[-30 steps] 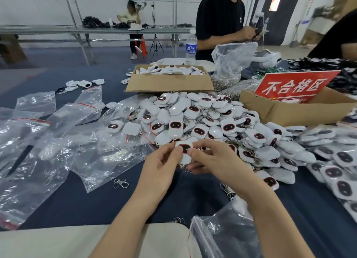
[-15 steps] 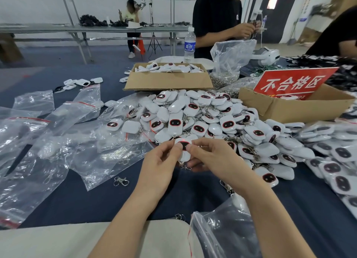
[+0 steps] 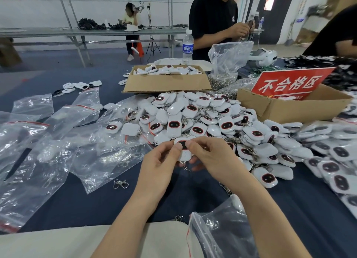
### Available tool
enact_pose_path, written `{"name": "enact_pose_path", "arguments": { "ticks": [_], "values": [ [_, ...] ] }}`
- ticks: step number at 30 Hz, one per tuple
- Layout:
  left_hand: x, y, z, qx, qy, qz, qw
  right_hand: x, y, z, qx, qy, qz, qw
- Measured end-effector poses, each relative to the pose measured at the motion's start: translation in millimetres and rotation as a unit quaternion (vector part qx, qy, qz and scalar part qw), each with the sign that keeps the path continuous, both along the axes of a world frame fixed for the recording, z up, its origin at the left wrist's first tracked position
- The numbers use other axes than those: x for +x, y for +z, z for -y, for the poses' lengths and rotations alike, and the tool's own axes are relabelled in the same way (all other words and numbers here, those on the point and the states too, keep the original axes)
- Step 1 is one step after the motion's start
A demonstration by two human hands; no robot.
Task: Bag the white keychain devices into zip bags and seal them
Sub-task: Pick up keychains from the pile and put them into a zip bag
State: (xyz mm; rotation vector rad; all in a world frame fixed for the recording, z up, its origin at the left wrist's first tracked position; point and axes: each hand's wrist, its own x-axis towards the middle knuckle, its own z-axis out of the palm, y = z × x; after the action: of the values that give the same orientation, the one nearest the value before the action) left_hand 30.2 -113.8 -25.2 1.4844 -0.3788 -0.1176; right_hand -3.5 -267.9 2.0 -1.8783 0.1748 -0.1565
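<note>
Both hands pinch one white keychain device [image 3: 184,154] with a dark red-rimmed face, held just above the dark blue table. My left hand [image 3: 161,162] grips its left side and my right hand [image 3: 211,157] its right side, thumbs on the face. Its metal clasp dangles below. A big heap of the same white devices [image 3: 202,120] lies right behind my hands. Empty clear zip bags [image 3: 58,145] with red seal strips are spread at the left. Another zip bag [image 3: 218,230] sits under my right forearm.
A cardboard box of devices [image 3: 166,82] stands behind the heap. A second box [image 3: 286,109] with a red sign is at the right. Bagged devices [image 3: 336,161] pile at the far right. A loose clasp [image 3: 120,184] lies on the cloth. People work across the table.
My hands stay on the same device in nearly the same spot; the thumbs have shifted slightly over its face. The person across has raised both hands.
</note>
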Motion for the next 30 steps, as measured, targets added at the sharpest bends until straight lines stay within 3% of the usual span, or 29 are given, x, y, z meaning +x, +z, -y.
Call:
{"name": "enact_pose_path", "arguments": {
  "ticks": [9, 17, 30],
  "values": [
    [-2.7, 2.3, 0.6, -0.027, -0.011, 0.0, 1.0, 0.6, -1.4, -1.7, 0.006, -0.009, 0.013, 1.0],
    [-4.6, 2.1, 2.0, 0.018, -0.03, 0.032, 0.999, 1.4, -4.4, 1.7, 0.065, -0.018, 0.044, 0.997],
    [0.5, -3.3, 1.9, 0.043, -0.013, 0.026, 0.999, 2.7, -6.2, 2.2, 0.052, -0.017, 0.023, 0.998]
  ]
}}
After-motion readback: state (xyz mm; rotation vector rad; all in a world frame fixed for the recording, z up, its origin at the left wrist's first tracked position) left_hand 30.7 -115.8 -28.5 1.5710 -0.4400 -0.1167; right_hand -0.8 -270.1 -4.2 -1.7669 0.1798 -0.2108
